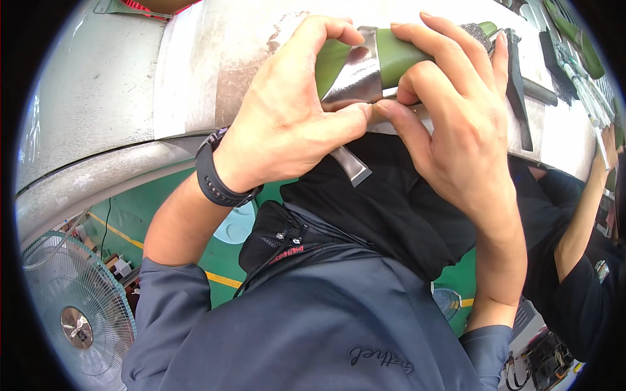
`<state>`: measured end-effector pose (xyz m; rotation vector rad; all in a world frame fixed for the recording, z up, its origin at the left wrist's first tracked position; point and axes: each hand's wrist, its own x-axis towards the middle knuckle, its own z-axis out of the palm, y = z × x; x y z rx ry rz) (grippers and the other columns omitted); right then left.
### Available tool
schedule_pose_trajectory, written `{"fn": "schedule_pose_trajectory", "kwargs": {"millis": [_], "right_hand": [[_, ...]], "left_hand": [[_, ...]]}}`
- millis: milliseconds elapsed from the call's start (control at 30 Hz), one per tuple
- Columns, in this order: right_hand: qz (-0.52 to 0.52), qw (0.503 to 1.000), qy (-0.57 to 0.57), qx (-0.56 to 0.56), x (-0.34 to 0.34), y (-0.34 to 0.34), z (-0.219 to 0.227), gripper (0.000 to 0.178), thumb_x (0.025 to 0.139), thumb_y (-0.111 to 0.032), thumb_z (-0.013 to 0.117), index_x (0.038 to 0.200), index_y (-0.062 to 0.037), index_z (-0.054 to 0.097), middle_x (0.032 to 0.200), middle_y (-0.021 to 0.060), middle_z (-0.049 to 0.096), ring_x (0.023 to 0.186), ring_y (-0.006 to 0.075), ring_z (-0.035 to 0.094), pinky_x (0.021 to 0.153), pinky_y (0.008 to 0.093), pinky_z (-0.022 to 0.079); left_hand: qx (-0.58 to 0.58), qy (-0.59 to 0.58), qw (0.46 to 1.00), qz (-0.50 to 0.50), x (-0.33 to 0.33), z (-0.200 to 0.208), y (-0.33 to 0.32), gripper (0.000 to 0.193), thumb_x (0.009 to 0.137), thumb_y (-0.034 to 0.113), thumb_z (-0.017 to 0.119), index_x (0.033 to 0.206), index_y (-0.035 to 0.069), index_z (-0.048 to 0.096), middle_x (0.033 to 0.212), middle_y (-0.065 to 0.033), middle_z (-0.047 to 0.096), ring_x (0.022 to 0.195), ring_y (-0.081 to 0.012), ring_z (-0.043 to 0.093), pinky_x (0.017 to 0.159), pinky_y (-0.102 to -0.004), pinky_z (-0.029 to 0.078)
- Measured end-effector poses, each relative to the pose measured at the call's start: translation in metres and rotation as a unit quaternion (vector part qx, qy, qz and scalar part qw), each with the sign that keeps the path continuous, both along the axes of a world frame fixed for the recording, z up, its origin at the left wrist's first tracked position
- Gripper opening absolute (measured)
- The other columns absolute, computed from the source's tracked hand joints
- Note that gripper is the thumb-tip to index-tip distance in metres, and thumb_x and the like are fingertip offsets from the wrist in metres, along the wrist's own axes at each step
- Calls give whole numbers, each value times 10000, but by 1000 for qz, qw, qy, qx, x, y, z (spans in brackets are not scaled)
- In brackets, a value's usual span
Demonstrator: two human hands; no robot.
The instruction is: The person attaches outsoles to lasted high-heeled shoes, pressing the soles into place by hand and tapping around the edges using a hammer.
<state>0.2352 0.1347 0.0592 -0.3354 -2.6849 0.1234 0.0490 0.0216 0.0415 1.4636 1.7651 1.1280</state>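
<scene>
A green shoe last (401,57) lies on its side over the near edge of the worktable, with a shiny metallic strap (358,73) wrapped across it. My left hand (287,107) is closed around the strap, index finger on the far side and thumb at the near edge. A loose strap end (352,168) hangs down below that thumb. My right hand (453,104) grips the last, its fingers over the top. The right thumb presses at the near edge, close to the left thumb. Dark rough material (478,36) covers the last's right end.
The pale metal worktable (98,78) has a curved front rail. A black long-handled tool (518,94) lies right of my hand. Green lasts (583,49) and clear straps sit farther right, where a co-worker's arm (583,208) reaches in. A floor fan (78,319) stands at lower left.
</scene>
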Motion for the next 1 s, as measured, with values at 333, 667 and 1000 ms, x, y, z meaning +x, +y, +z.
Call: {"fn": "schedule_pose_trajectory", "kwargs": {"millis": [333, 667, 1000], "right_hand": [[14, 986, 119, -114, 17, 46, -12, 681, 670, -260, 960, 1231, -47, 636, 1440, 232, 547, 1347, 385, 536, 1109, 541, 426], [10, 987, 89, -136, 19, 81, -19, 813, 685, -429, 895, 1401, -144, 636, 1520, 98, 544, 1410, 321, 496, 1182, 511, 365], [-60, 982, 73, -161, 2, 59, -16, 895, 620, -316, 958, 1410, -106, 593, 1524, 168, 496, 1432, 360, 444, 1162, 496, 394]], "left_hand": [[40, 129, 991, -18, -8, -13, 4, 708, 824, 184, 814, 1424, 5, 483, 1439, -196, 545, 1338, -300, 546, 1140, -405, 417], [48, 206, 971, -113, -15, -11, 33, 971, 742, 253, 905, 1534, -10, 407, 1462, -212, 502, 1329, -344, 540, 1123, -404, 429], [58, 218, 970, -88, -7, -7, 34, 995, 678, 226, 916, 1516, 0, 430, 1444, -214, 528, 1273, -371, 564, 1066, -429, 468]]}}
